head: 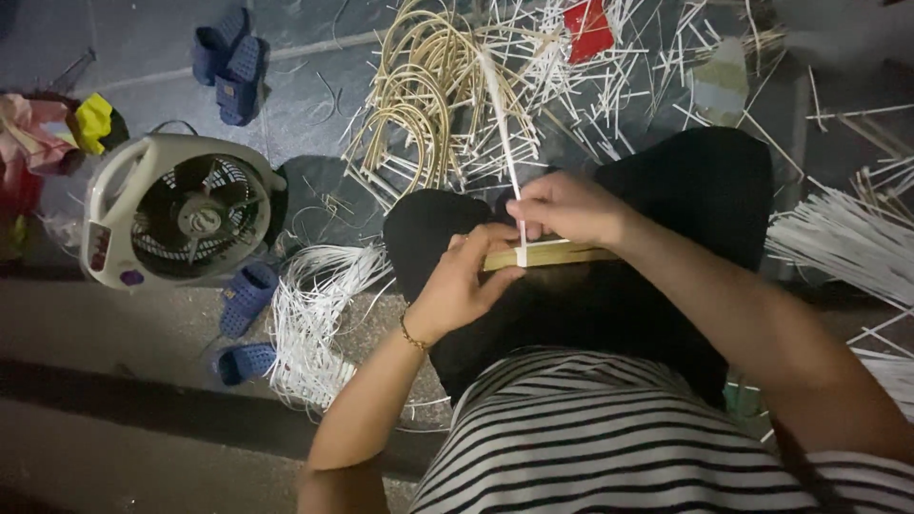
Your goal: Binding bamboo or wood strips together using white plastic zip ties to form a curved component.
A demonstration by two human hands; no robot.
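**Both hands on the cane stick, white strip crossing it**

Your left hand [464,282] closes around the near end of a flat cane stick [552,254], thumb on top, fingers curled beneath. Your right hand [568,207] pinches a long white strip [503,124] just where it crosses the stick; from that pinch the strip runs straight up and away from you. The stick lies level between both hands, over your dark-trousered lap [685,190].

Beyond the pinch, on the dark floor [143,38], a bundle of curved cane loops [419,105] sits among scattered white offcuts [590,86]. Left of your left hand, a loose heap of white strips [314,314] lies beside a white box fan [176,209] lying face up. Blue slippers [228,62] rest past the fan, and another pair [246,324] just beside the heap. Right of your right hand, another sheaf of white strips [838,238] fans out. The light is dim, so the red thing [587,27] at the far edge is perhaps a bag or scrap.
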